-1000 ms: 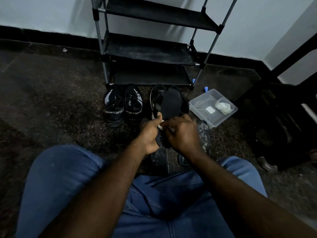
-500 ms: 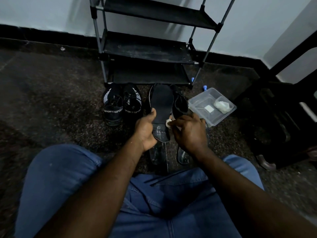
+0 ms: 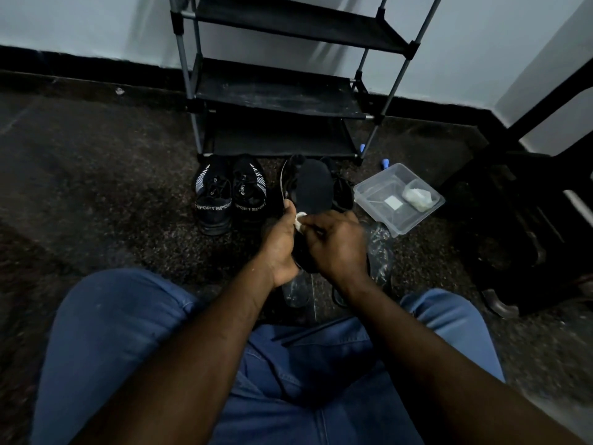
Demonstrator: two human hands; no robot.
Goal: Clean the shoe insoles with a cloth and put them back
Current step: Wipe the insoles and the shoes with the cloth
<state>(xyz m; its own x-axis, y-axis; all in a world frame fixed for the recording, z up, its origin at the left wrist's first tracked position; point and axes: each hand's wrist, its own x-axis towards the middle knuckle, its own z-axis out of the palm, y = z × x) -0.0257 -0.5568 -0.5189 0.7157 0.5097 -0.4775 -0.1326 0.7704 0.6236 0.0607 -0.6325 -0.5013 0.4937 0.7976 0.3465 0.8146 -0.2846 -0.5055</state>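
A black insole (image 3: 313, 187) stands upright over the floor, its heel end gripped by my left hand (image 3: 282, 245), thumb along its left edge. My right hand (image 3: 337, 245) pinches a small white cloth (image 3: 300, 219) and presses it against the lower part of the insole. Behind the insole lies a dark pair of shoes (image 3: 340, 191), mostly hidden. A second black pair marked SPORT (image 3: 229, 195) stands to the left.
A clear plastic tray (image 3: 378, 200) with a white wad in it sits on the floor at right. A black shoe rack (image 3: 276, 91) stands against the wall. Clear plastic pieces (image 3: 380, 248) lie under my hands. Dark furniture fills the right side.
The insole shifted to the right. My right hand has slid the cloth left and down, from the insole's right edge to beside my left thumb.
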